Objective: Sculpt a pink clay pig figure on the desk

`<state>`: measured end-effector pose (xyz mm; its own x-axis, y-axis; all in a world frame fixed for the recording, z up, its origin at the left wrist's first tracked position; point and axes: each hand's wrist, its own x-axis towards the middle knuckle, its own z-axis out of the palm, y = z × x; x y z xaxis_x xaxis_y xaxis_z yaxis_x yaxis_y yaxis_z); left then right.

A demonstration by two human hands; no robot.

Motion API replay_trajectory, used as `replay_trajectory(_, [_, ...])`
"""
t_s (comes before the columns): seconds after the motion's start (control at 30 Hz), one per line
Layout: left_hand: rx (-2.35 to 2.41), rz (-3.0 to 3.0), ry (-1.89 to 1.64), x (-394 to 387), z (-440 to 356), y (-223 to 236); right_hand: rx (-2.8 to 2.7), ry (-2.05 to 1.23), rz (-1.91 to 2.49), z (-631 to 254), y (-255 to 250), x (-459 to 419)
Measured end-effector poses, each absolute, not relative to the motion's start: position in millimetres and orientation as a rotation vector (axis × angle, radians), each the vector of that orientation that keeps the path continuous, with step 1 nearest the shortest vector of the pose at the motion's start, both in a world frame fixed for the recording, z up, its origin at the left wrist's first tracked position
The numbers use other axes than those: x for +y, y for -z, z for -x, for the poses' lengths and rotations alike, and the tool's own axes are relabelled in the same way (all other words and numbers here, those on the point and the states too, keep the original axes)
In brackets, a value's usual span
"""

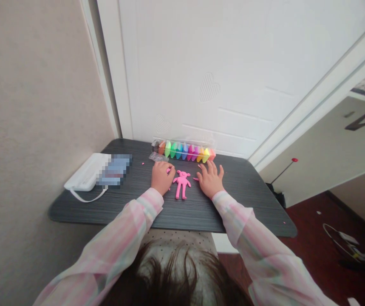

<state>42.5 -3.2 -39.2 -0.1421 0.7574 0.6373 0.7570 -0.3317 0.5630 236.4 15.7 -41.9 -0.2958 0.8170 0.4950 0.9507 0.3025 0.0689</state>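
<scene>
A small figure of pink modelling clay (182, 180), with a round head, ears, arms and legs, lies flat on the dark table between my hands. Just left of it, my left hand (161, 177) is curled, its thumb and fingers closed around a bit of pink clay (168, 171). My right hand (211, 179) rests palm down to the figure's right, fingers spread. A thin pink clay strip (196, 179) pokes out by its thumb, and another pink bit shows at the index fingertip. What lies under the right palm is hidden.
Behind my hands is a clear pack of coloured clay blocks (185, 151), with crumpled clear plastic (158, 157) beside it. A white power bank (88, 172) with a cable and a blurred-out item sit on the left. The dark tabletop (249, 208) meets a white door.
</scene>
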Motion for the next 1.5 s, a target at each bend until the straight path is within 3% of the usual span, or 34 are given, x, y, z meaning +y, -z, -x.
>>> replay_trajectory(0.43, [1.791, -2.081, -1.508, -5.2, -42.9, 39.0, -2.096, 0.119, 1.567, -252.9, 23.6, 15.0])
replay_trajectory(0.67, [1.725, -2.047, -1.487, -7.0, -45.6, 36.5, -2.253, -0.109, 1.509, -286.3, 19.9, -39.7])
replay_trajectory(0.87, [1.548, -2.111, -1.381, -26.1, -57.6, 19.5, -2.233, -0.055, 1.474, -274.2, 37.8, -55.0])
replay_trajectory(1.2, [1.110, -2.018, -0.752, -68.2, -75.0, -2.6, -2.253, 0.006, 1.184, -244.5, 5.3, -84.2])
replay_trajectory(1.5, [1.202, -1.888, -0.731, -75.1, -72.6, -5.6, -2.225, 0.120, 1.050, -232.1, 3.5, -92.1])
